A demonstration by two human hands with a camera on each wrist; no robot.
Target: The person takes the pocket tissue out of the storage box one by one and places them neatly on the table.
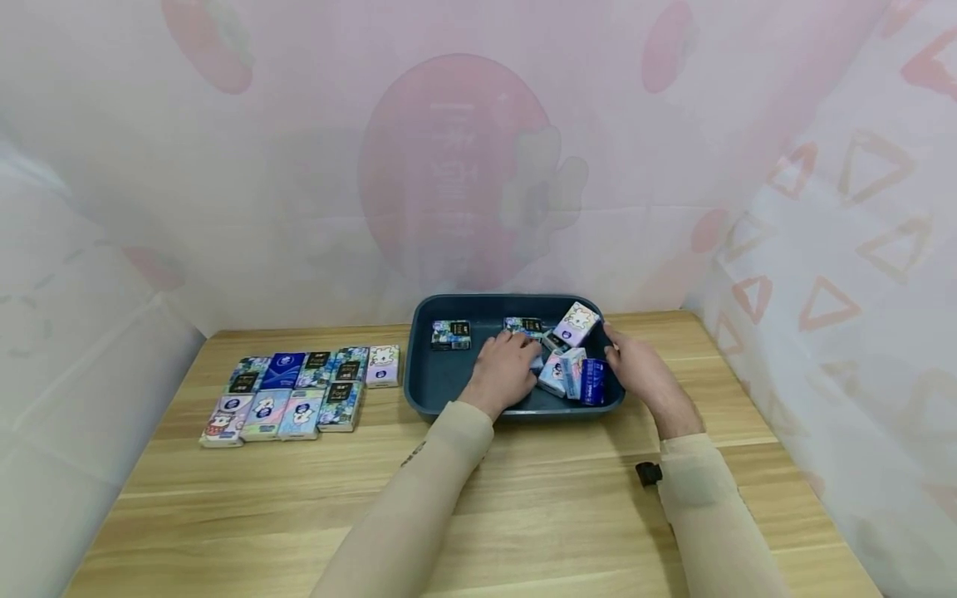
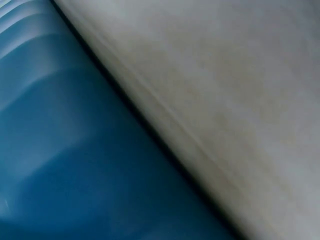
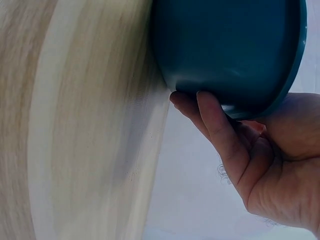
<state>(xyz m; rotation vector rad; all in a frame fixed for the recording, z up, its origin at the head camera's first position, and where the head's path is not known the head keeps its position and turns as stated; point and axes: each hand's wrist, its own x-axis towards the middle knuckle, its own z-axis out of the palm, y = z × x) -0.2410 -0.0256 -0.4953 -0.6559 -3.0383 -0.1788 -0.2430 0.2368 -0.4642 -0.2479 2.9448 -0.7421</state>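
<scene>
A dark teal tray point(image 1: 441, 378) stands at the back of the table with tissue packets inside. My left hand point(image 1: 503, 370) reaches over its front rim. Its fingers curl down around a light blue tissue packet point(image 1: 537, 364), mostly hidden beneath the hand. My right hand point(image 1: 645, 374) grips the tray's right end; in the right wrist view the fingers point(image 3: 222, 130) lie against the tray's outer wall point(image 3: 225, 55). Between the hands lie a purple-white packet point(image 1: 576, 324), pale blue packets point(image 1: 553, 375) and a dark blue packet point(image 1: 593, 382). The left wrist view shows only a blue tray wall point(image 2: 75, 150) and a pale blurred surface.
Left of the tray, several tissue packets point(image 1: 302, 415) lie in two rows, with a white-purple one point(image 1: 383, 366) beside the tray. Two dark floral packets point(image 1: 451, 334) lie along the tray's back. A small black object point(image 1: 649, 473) is by the right sleeve. A curtain point(image 1: 299, 166) hangs behind.
</scene>
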